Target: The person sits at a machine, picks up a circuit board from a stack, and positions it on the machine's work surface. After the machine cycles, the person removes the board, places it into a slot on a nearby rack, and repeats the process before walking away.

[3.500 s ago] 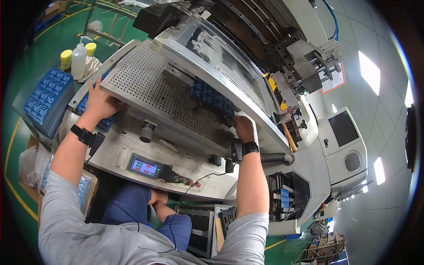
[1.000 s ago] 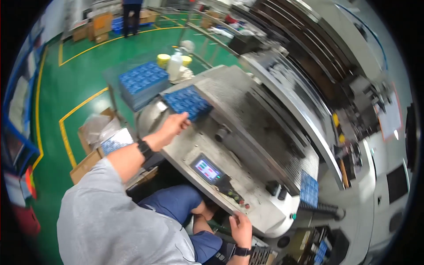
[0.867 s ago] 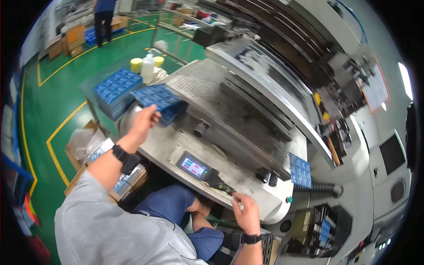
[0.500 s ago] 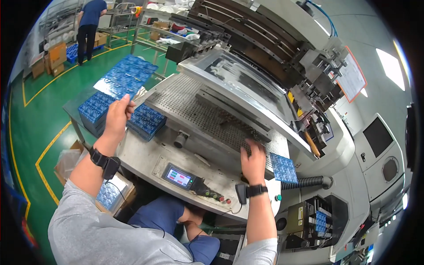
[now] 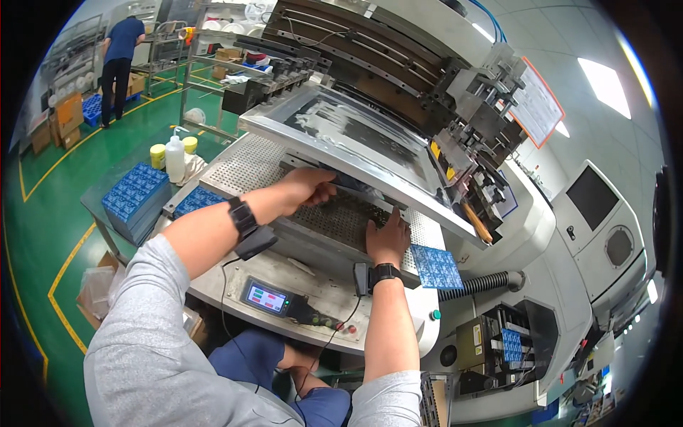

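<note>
My left hand [image 5: 311, 191] reaches in under the raised screen-printing frame [image 5: 341, 160], its fingers closed on the edge of a blue circuit board panel [image 5: 348, 183]. Most of that panel is hidden by the frame. On the perforated metal bed [image 5: 320, 222] lies my right hand [image 5: 389, 238], fingers apart near the bar beneath the frame. Just right of this hand, another blue panel [image 5: 436, 267] sticks out past the bed's edge. Stacks of blue panels [image 5: 135, 196] stand on the left, one partly covered by my left forearm.
A white squeeze bottle [image 5: 175, 158] and yellow-lidded jars stand behind the left stack. Along the machine's front are a small control screen [image 5: 266, 295] and push buttons. A wooden-handled tool [image 5: 477, 223] rests at the frame's right corner. Far left, another person [image 5: 122, 64] stands facing away.
My left hand has swung right from the left stack, carrying the panel under the frame. My right hand stays at the bed's right part. The view has shifted slightly.
</note>
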{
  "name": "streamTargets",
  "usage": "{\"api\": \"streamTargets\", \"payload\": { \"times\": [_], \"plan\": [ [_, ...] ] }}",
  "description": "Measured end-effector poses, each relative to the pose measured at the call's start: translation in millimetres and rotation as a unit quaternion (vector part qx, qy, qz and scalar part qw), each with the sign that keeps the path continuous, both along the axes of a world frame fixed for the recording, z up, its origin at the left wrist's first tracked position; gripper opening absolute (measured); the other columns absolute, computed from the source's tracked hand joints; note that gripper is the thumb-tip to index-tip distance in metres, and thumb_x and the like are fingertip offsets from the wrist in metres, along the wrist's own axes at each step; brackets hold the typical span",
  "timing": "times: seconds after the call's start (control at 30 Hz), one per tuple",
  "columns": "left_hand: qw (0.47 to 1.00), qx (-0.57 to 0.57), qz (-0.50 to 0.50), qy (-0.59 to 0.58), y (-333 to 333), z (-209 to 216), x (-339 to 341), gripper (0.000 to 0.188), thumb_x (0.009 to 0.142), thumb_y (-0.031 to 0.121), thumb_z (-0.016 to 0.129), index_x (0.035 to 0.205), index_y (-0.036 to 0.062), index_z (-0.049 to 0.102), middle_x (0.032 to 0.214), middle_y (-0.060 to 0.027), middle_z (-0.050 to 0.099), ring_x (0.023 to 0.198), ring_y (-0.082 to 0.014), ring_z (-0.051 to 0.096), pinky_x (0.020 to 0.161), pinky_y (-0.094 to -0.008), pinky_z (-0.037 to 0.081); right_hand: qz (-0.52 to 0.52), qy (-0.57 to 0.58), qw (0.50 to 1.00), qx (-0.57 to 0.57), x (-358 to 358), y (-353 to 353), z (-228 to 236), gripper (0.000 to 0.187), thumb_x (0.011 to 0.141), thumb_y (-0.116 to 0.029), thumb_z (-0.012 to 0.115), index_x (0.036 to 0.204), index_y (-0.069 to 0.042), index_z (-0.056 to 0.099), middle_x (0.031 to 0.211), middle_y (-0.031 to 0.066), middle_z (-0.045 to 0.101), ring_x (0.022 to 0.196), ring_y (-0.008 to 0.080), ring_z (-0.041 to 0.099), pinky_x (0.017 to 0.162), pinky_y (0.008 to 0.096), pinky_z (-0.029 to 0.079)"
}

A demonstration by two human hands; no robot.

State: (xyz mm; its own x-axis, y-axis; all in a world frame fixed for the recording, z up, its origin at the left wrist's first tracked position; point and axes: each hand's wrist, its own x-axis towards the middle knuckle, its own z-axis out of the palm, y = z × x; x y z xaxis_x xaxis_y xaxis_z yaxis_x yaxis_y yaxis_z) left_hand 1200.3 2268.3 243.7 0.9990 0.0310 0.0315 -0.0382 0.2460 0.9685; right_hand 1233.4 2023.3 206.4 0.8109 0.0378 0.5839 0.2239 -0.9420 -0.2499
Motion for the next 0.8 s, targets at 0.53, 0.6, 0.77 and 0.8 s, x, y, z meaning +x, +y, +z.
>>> {"api": "streamTargets", "payload": {
  "times": [0.53,0.6,0.77,0.8],
  "plan": [
    [0.825,0.471,0.169,-0.261,20.7,-27.5,27.2,0.029,0.086,0.033,0.066,0.091,0.0048,0.071,0.089,-0.0158,0.070,0.088,-0.0356,0.067,0.079,-0.0422,0.051,0.000,0.053,0.998,-0.019,1.4,-3.0,4.6,0.057,0.086,-0.039,0.063,0.132,-0.005,0.053,0.133,0.0197,0.055,0.129,0.0402,0.044,0.109,0.0505,0.034],
    [0.810,0.499,0.116,-0.287,21.0,-23.2,24.6,0.028,0.087,0.032,0.065,0.090,0.0048,0.072,0.090,-0.0158,0.070,0.089,-0.0351,0.066,0.080,-0.0417,0.051,0.006,0.048,0.998,-0.030,2.8,-2.7,2.5,0.060,0.086,-0.041,0.062,0.133,-0.004,0.052,0.133,0.0225,0.055,0.126,0.0421,0.047,0.106,0.0492,0.037],
    [0.795,0.547,0.084,-0.249,24.0,-21.1,21.3,0.027,0.087,0.030,0.065,0.100,0.0071,0.071,0.102,-0.0145,0.069,0.095,-0.0334,0.065,0.086,-0.0405,0.051,0.038,0.015,0.998,-0.044,9.7,-6.2,-7.6,0.056,0.086,-0.040,0.062,0.128,-0.004,0.056,0.124,0.0233,0.061,0.118,0.0421,0.054,0.104,0.0463,0.040],
    [0.789,0.552,0.080,-0.258,22.8,-20.7,22.3,0.027,0.087,0.030,0.065,0.100,0.0071,0.071,0.102,-0.0147,0.068,0.096,-0.0333,0.064,0.087,-0.0405,0.050,0.043,-0.031,0.998,-0.030,10.5,-8.4,-10.4,0.052,0.086,-0.039,0.062,0.124,-0.004,0.059,0.121,0.0228,0.062,0.116,0.0415,0.055,0.103,0.0465,0.040]
  ]
}}
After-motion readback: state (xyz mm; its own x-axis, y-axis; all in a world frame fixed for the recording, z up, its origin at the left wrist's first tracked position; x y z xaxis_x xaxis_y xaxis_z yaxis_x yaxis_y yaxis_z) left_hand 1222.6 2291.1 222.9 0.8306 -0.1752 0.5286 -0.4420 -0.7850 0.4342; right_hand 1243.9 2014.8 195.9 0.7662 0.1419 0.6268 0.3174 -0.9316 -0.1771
